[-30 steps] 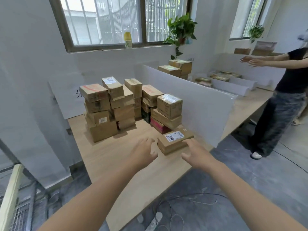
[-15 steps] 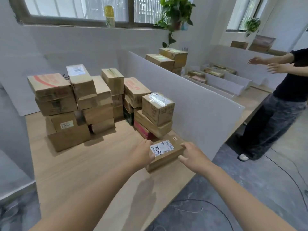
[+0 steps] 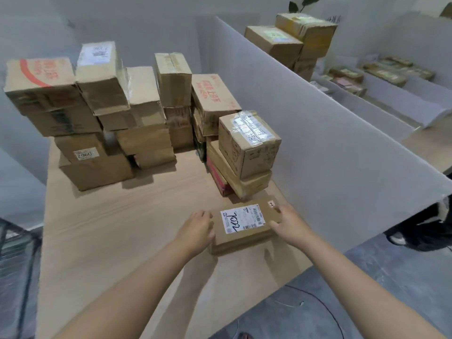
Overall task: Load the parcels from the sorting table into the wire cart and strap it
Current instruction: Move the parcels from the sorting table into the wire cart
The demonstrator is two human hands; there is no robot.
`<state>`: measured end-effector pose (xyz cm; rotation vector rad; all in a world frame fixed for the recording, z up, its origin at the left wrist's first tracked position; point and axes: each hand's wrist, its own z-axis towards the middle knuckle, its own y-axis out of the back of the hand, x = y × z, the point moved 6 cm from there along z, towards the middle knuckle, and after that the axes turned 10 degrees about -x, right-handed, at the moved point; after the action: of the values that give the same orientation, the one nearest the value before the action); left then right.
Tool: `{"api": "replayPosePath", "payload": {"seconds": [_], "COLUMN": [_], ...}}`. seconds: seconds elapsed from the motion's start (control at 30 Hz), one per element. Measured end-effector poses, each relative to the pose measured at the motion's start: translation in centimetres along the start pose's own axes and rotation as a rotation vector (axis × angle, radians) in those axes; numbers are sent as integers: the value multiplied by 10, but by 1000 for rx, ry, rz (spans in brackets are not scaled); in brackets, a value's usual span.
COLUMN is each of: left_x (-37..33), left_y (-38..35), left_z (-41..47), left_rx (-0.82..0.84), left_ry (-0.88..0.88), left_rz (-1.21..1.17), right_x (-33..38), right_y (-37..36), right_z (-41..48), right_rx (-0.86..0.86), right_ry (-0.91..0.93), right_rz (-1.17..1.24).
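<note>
Two bare hands were clamped on one flat parcel (image 3: pixel 244 225) that sat on the sorting table (image 3: pixel 117 241), right near the table's front edge. The left hand (image 3: pixel 198 231) was pressed against the parcel's left end, fingers curled around the side, and the right hand (image 3: pixel 289 223) had the opposite end, fingers bent over the top corner, so neither hand was spread wide. Whether the box was lifted off the wood or resting on it, can't tell. It had a white shipping label (image 3: pixel 242 218) with black scribble facing up. Just behind the parcel was a short stack topped by a taped box (image 3: pixel 249 143), and further back from the parcel, to the left, a bigger pile of cardboard boxes (image 3: pixel 97 113). A grey divider panel (image 3: pixel 330 133) ran along the parcel's right side, close by. Beyond that divider there were more boxes (image 3: pixel 291 37) on the next bench.
</note>
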<state>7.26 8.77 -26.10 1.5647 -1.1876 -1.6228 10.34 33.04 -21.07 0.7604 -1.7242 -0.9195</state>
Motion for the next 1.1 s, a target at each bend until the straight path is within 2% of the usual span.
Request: {"api": "replayPosePath", "payload": {"seconds": [0.2,0.37,0.57,0.67,0.83,1.0,1.1], "left_x": [5,2,7,6,28,63,81], "left_y": [-38,-55,-63,-61,-43,2,33], "left_z": [3,2,-9,-19,-66,-130,-156], "left_rx": [-40,-101,-119,-145,-319,-568,-667], "left_ry": [276,416,559,575,699,833,851], "left_rz": [-189,-419,-503,-481,-573,-589,-560], "right_x": [-30,-51,-62,-56,-11,61,92], "right_y": [-11,-32,-47,-39,-42,-62,-67], "right_z": [53,79,78,71,49,9,-9], "right_rx": [103,200,249,175,122,218,260], "right_ry": [-5,-51,-258,-291,-154,17,64], "right_rz": [14,68,246,291,289,309,352]}}
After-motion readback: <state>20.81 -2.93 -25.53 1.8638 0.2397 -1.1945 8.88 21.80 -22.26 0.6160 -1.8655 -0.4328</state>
